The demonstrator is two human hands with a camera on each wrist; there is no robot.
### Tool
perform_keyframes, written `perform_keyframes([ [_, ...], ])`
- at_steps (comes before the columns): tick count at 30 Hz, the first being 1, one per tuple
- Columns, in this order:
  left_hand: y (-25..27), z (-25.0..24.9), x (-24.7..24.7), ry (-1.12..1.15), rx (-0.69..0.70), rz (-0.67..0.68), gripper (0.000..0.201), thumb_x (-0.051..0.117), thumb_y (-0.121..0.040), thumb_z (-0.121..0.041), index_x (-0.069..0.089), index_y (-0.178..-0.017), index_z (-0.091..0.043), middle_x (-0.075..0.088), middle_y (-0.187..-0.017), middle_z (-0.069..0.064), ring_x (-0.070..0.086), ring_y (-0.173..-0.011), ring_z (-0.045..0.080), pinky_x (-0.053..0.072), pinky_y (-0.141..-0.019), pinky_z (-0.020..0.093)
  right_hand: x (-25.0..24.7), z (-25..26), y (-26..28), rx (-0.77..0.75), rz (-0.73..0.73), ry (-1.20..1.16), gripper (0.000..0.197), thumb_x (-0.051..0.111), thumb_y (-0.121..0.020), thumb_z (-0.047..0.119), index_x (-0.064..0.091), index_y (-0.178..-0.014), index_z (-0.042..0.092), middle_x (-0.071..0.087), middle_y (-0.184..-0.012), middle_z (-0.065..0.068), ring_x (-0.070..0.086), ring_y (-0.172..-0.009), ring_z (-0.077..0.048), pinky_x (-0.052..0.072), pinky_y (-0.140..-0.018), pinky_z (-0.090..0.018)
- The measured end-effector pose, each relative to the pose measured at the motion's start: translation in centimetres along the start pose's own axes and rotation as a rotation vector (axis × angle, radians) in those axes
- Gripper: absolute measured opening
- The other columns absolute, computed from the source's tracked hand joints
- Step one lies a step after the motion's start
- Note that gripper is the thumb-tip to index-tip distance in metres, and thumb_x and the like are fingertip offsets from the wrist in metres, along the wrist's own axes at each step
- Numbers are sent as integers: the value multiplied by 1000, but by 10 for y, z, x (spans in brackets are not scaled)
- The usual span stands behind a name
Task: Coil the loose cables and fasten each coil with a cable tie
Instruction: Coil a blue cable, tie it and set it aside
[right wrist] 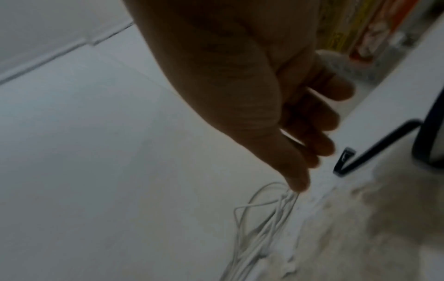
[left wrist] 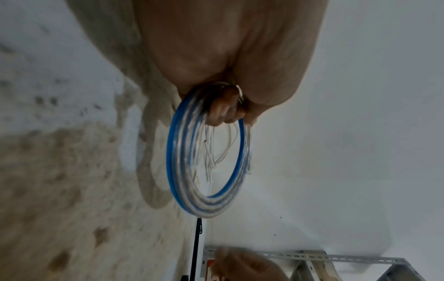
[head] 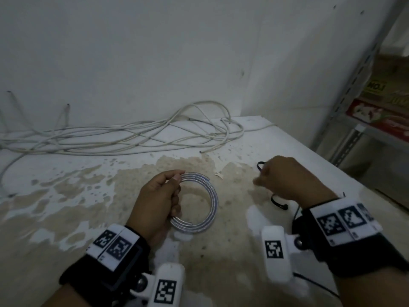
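Note:
My left hand grips a small coil of clear cable with a blue stripe, thumb on top and fingers curled through the ring. In the left wrist view the coil hangs just above the stained table. My right hand hovers over the table to the right, fingers loosely extended and holding nothing. A black cable tie lies just past its fingertips. A second black tie lies under the wrist. A tangle of loose white cables sprawls along the wall.
The white table has worn brown patches and ends at a right edge. Beyond that edge stands a perforated metal shelf holding printed boxes. A white wall closes the back.

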State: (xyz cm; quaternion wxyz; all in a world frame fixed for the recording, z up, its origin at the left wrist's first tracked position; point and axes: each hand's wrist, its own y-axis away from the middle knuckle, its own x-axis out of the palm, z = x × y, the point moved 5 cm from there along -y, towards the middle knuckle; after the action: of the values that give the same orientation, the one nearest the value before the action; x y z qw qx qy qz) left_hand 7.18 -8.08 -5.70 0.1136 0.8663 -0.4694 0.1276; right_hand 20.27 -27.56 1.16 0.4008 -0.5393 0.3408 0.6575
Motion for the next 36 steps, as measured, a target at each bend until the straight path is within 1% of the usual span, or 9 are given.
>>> perform_keyframes([
  [3,1,-2,-1,30,4,-9,17,47,-98,-9,64,-98,-8,34,-55,-2,26,-41,8,26,-37,18,9,-15,-2,112,148,204,42,70,-82,37,41,-63,13,47,-66,1,44,-57,-11,33,-49,-24],
  [7,3,-4,-1,41,4,2,17,47,-98,-10,63,-98,-9,34,-56,-2,26,-41,8,26,-37,19,16,-16,-1,128,245,346,34,71,-81,31,45,-71,11,46,-69,2,51,-70,-17,43,-64,-26],
  [10,3,-5,0,59,4,9,17,46,-98,-11,63,-98,-9,35,-57,-1,26,-42,8,26,-38,18,21,-16,-2,142,277,393,33,68,-79,16,42,-59,10,45,-62,0,46,-56,-14,38,-52,-21],
  [14,2,-5,-2,112,-1,11,21,43,-99,-12,63,-96,-9,41,-60,0,29,-42,7,28,-37,18,19,-17,0,125,272,406,31,59,-77,6,41,-53,11,43,-57,-1,40,-49,-13,31,-46,-19],
  [19,-3,-4,-6,233,-28,15,25,38,-100,-14,62,-103,-7,46,-62,0,31,-44,8,30,-39,20,-5,-16,0,74,167,337,33,58,-85,22,44,-57,12,48,-62,0,44,-54,-13,39,-61,-24],
  [22,-5,-5,-10,282,-47,18,28,38,-100,-17,60,-111,-5,47,-62,0,33,-43,9,31,-40,21,-28,-2,6,-27,75,343,21,52,-92,24,64,-89,8,60,-90,-5,54,-77,-20,37,-64,-22],
  [24,-6,-7,-14,299,-48,6,28,38,-100,-17,59,-114,-4,48,-62,0,33,-42,8,32,-40,20,-38,13,12,-124,19,311,23,50,-94,25,65,-97,8,59,-91,-3,53,-80,-19,33,-56,-22],
  [30,-11,-14,-25,254,-4,-68,25,36,-102,-18,59,-107,-8,46,-63,0,31,-40,7,30,-38,18,-41,68,29,-495,-74,-115,23,58,-89,29,52,-68,26,57,-68,8,52,-64,-5,33,-54,-15],
  [36,-17,-21,-41,266,-19,-119,27,40,-102,-24,60,-112,-10,44,-59,-4,30,-40,8,31,-37,19,-19,120,41,-752,51,-219,8,62,-86,29,69,-83,29,55,-76,18,51,-79,5,36,-66,-9],
])
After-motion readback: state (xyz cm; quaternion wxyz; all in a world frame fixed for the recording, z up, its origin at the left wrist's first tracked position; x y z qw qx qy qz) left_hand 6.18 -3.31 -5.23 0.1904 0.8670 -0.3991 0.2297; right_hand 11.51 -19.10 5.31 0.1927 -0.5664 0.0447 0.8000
